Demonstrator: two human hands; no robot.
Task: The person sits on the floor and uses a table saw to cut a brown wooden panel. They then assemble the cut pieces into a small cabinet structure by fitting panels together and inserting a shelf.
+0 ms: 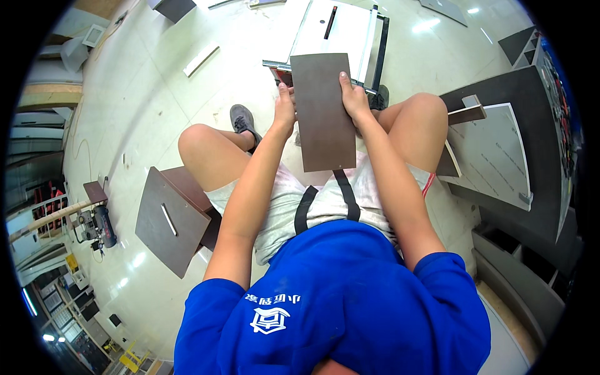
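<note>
A rectangular dark brown board [324, 119] is held up in front of me, its long side running away from me. My left hand [285, 107] grips its left edge, thumb up and the other fingers partly hidden by the board. My right hand [354, 98] is closed on the right edge, thumb lying along the face and fingers behind. Just beyond the board stands a low table saw [315, 34] with a white top, a slot in it and a dark rail on its right; the board overlaps its near edge.
Left of me sits a brown drawer box [172, 219] with a silver handle. To my right, a white-faced panel [494, 156] and a small brown strip [467, 114] rest by a large dark cabinet piece [531, 94]. A white strip [201, 60] lies on the floor, and an air compressor [94, 226] stands far left.
</note>
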